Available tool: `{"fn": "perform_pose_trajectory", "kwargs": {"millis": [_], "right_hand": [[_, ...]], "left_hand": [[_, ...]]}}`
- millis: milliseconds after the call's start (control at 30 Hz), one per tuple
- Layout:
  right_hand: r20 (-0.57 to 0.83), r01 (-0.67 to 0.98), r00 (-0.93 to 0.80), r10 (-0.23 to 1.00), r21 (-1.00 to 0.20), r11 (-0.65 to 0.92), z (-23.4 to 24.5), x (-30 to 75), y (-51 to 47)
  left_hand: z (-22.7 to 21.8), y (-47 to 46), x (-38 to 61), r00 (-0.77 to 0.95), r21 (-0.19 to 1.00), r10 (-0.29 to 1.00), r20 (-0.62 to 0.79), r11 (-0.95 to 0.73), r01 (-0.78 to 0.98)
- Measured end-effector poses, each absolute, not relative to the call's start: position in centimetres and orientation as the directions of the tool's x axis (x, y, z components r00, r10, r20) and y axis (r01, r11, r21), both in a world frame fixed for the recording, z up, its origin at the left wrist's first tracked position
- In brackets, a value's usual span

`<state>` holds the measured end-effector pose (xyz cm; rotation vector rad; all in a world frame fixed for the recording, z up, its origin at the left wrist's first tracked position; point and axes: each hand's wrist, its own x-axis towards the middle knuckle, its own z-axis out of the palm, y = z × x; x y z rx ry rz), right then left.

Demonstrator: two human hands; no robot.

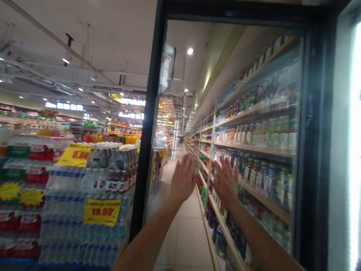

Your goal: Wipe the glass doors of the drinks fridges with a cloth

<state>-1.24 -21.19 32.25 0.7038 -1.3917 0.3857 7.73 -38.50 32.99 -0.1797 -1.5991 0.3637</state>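
Note:
A glass door (180, 233) in a thick black frame (150, 113) stands before me, with an aisle and shelves visible through the pane. My left hand (184, 177) is raised near the middle of the glass, palm forward, its fingers stretched and close together. Beside it to the right, my right hand (225, 180) is also up, with fingers spread. Both seem to hold nothing, though motion blurs them a little. Whether the palms touch the glass or hover just short of it, I cannot tell.
Shelves of bottled drinks (256, 135) run along the right beyond the glass. To the left are stacked packs of water bottles (64, 214) with yellow price signs (101, 212) and red drink packs (36, 175). A bright white strip (355, 150) lies at the far right.

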Motion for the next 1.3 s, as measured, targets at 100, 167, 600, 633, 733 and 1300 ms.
{"fn": "perform_pose_trajectory", "kwargs": {"millis": [100,167,600,633,733,1300], "right_hand": [[0.975,-0.636,0.164,-0.147,0.218,0.740,32.3,-1.2,-21.2],[0.975,-0.634,0.160,-0.155,0.222,0.741,32.3,-1.2,-21.2],[0.974,-0.617,0.155,-0.166,0.227,0.753,32.4,-1.4,-21.1],[0.973,-0.618,0.156,-0.171,0.231,0.751,32.4,-1.4,-21.1],[0.973,-0.622,0.144,-0.178,0.229,0.748,32.5,-1.4,-21.1],[0.976,-0.645,0.149,-0.158,0.217,0.733,32.4,-1.3,-21.1]], "left_hand": [[31.4,-37.5,7.8,-0.174,-0.603,0.593,0.786,0.797,-0.007],[32.3,-39.3,8.4,-0.158,-0.530,0.517,0.841,0.847,-0.048],[34.3,-37.2,6.5,-0.134,-0.543,0.536,0.834,0.840,-0.017],[34.9,-38.1,6.8,-0.110,-0.498,0.492,0.864,0.866,-0.041],[37.1,-41.6,7.5,0.070,-0.142,0.152,0.986,0.982,-0.124],[38.7,-41.9,7.5,0.138,0.059,-0.039,0.990,0.988,-0.143]]}}
